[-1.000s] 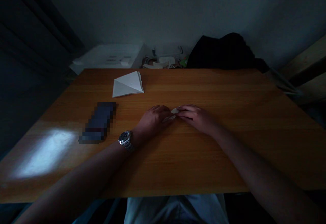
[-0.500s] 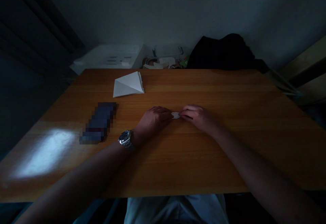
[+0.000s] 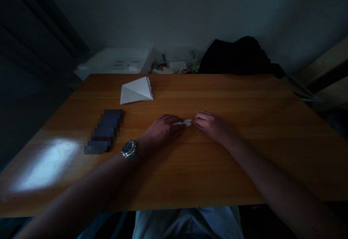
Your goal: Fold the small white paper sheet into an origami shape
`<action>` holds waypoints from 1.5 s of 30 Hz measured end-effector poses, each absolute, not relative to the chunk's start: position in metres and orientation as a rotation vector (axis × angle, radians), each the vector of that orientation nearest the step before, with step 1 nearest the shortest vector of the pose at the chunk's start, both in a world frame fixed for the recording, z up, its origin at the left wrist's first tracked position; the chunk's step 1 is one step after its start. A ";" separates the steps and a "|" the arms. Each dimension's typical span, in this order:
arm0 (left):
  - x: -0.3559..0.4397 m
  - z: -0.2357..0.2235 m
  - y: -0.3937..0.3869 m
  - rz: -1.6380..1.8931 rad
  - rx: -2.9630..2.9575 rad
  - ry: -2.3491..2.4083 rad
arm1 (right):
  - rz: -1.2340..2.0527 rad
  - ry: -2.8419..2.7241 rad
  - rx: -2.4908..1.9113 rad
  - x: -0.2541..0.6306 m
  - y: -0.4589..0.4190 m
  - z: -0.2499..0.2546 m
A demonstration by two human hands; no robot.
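Observation:
A small white folded paper piece (image 3: 185, 123) lies on the wooden table (image 3: 244, 97) between my two hands. My left hand (image 3: 160, 130), with a metal watch (image 3: 129, 150) on its wrist, has its fingers curled down on the paper's left end. My right hand (image 3: 210, 124) pinches the paper's right end with bent fingers. Most of the paper is hidden under the fingers.
A larger folded white paper (image 3: 136, 90) lies at the back left of the table. A dark flat blurred object (image 3: 104, 131) sits left of my left hand. A white box (image 3: 116, 61), clutter and a dark bag (image 3: 236, 56) stand behind the far edge.
My left wrist has shifted slightly left and the small paper has been pressed flatter between the fingers; both hands stay on it in the same spot.

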State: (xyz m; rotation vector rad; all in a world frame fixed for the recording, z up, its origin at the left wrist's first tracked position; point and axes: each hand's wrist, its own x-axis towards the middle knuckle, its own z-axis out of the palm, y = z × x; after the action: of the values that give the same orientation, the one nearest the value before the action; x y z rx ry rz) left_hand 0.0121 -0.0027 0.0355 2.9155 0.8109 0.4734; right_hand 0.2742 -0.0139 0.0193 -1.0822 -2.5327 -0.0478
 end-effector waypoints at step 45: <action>0.026 0.041 -0.018 0.510 2.913 0.899 | 0.224 -2.508 -1.127 0.278 -0.021 0.024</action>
State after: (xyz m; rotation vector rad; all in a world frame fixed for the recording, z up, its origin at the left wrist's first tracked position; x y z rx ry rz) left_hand 0.0259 -0.0176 0.0411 2.9131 0.8994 0.5101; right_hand 0.2782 -0.0205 0.0244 -1.1266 -2.5080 0.2244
